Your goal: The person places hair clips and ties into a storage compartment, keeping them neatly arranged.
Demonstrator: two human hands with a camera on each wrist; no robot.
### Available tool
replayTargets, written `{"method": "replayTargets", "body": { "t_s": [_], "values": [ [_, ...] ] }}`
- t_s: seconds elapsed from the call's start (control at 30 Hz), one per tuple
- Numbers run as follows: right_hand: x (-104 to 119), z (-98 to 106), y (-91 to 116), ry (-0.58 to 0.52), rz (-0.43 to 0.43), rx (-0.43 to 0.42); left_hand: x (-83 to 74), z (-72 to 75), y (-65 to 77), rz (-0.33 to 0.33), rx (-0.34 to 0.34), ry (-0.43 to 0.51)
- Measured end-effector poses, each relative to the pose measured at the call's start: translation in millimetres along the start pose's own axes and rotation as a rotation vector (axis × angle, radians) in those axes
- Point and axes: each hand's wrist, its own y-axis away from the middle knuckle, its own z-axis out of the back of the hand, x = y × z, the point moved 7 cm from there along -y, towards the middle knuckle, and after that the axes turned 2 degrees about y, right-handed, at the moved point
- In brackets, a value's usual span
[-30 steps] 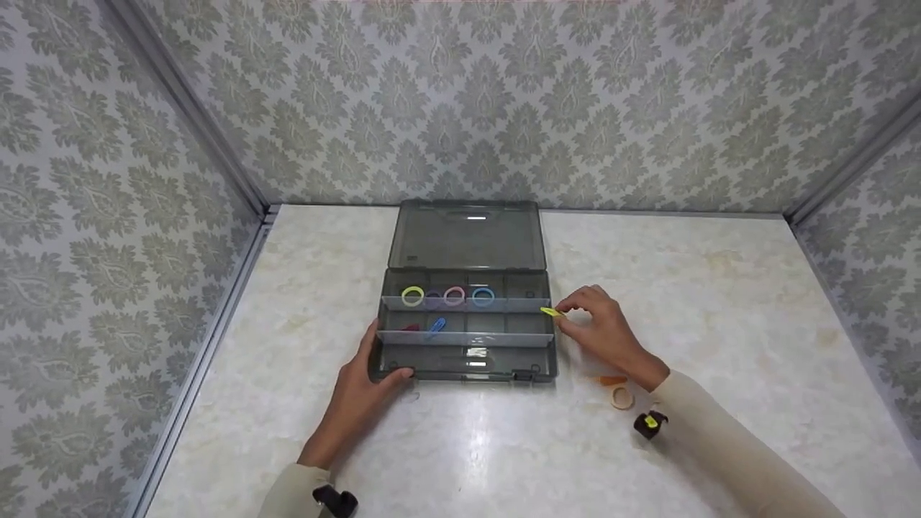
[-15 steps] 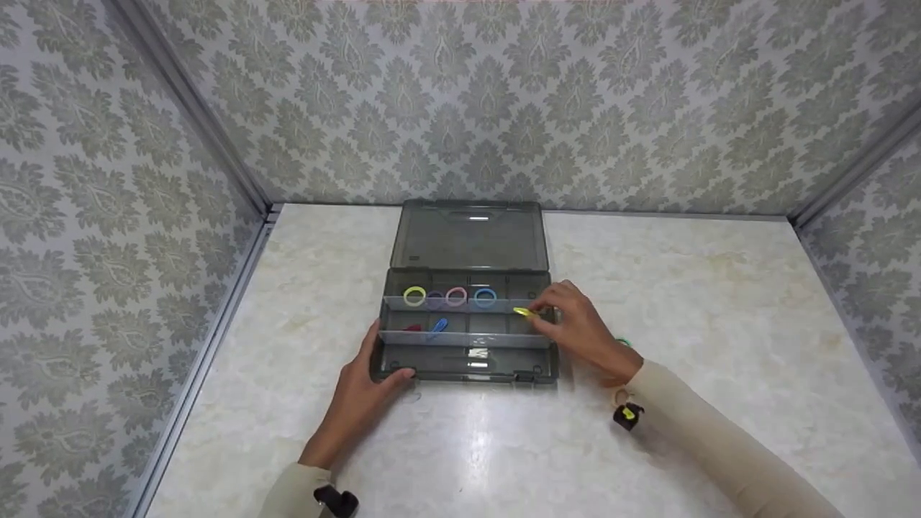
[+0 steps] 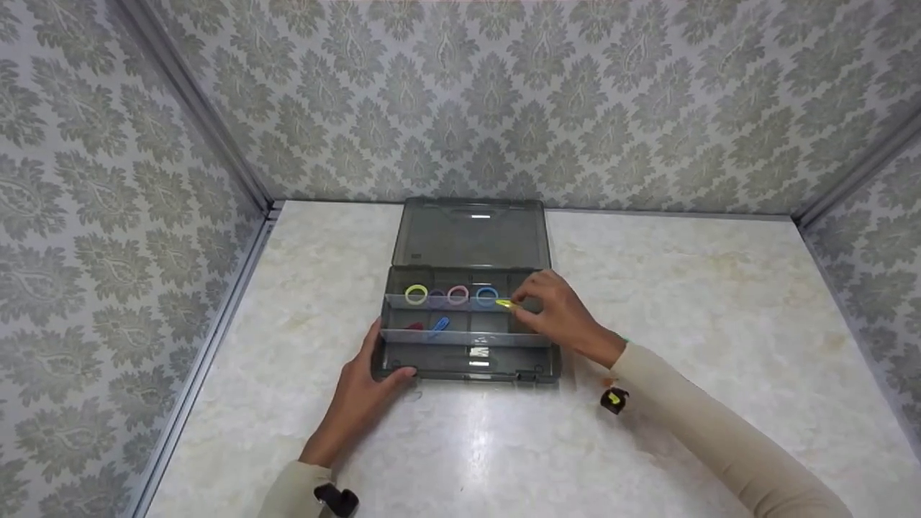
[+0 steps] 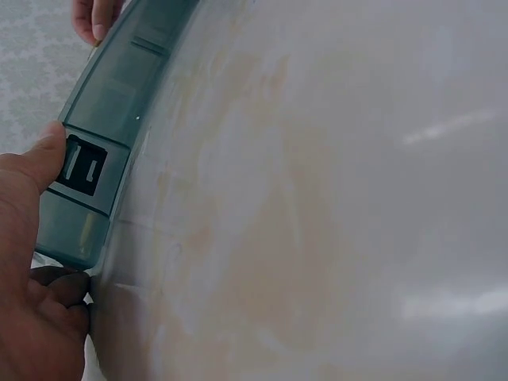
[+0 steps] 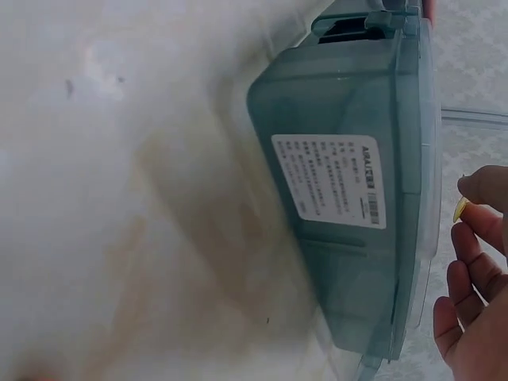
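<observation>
On the pale table (image 3: 705, 288), grips the open divided box (image 3: 446, 355) near its front left corner with the left hand (image 3: 363, 381); with the right hand (image 3: 561, 309), over the box (close to a blue ring (image 3: 478, 296)), pinches a yellow clip (image 3: 504, 303).

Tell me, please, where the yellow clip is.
In the head view, the right hand pinches the yellow clip over the box, right of the blue ring.

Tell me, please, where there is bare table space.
Bare table lies right of the lid, and in front of the case between left sleeve and right sleeve. Crowded: the back row, with four rings beside the right hand.
</observation>
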Motion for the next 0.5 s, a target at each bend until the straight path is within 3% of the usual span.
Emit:
{"method": "replayTargets", "body": {
  "t_s": [0.5],
  "values": [
    [15.4,-23.7,-20.8,0.037,0.054,0.078,0.3,0.2,0.5,0.002,0.007,0.009]
  ]
}}
